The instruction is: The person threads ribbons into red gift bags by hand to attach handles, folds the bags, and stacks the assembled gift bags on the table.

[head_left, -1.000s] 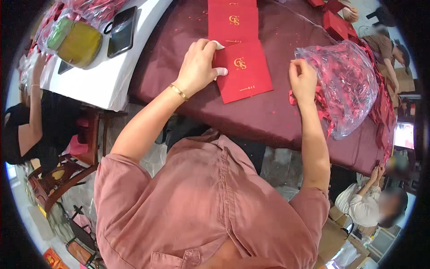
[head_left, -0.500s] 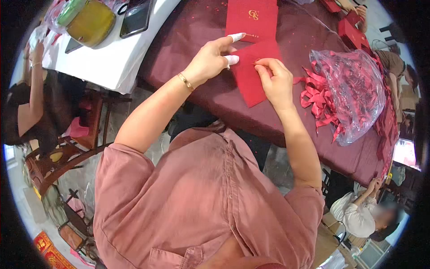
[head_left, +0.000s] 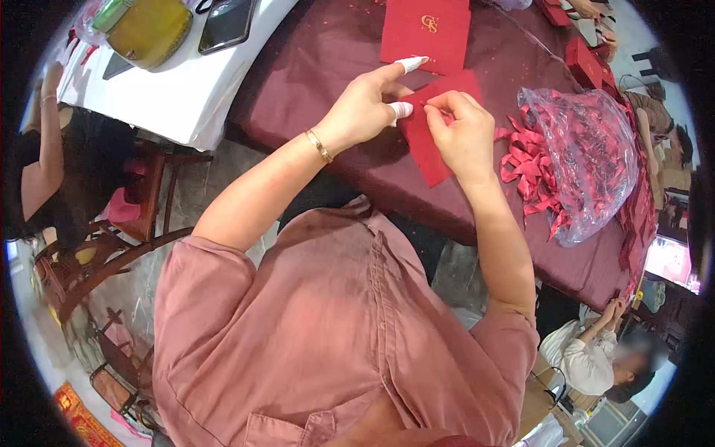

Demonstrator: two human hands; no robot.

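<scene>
A plain red card point(head_left: 426, 154) is held at an angle over the table between my hands. My left hand point(head_left: 365, 110), with white wraps on its thumb and index finger, has the card's left edge at its thumb. Its index finger reaches toward a red folder point(head_left: 426, 36) with gold lettering, lying just beyond. My right hand point(head_left: 463, 132) is closed in a pinch over the card's upper part. A bit of red shows at its fingertips, too small and hidden to name.
A clear plastic bag point(head_left: 585, 160) spills red ribbons point(head_left: 525, 167) onto the dark red tablecloth point(head_left: 313, 104). Red boxes point(head_left: 585, 63) stand at far right. A white table point(head_left: 186, 100) at left bears a jar point(head_left: 149, 33) and a phone point(head_left: 227, 26). Other people sit nearby.
Both hands and the red card have shifted slightly right in view. My left hand has come a little lower, nearer the right. The right hand keeps its pinch.
</scene>
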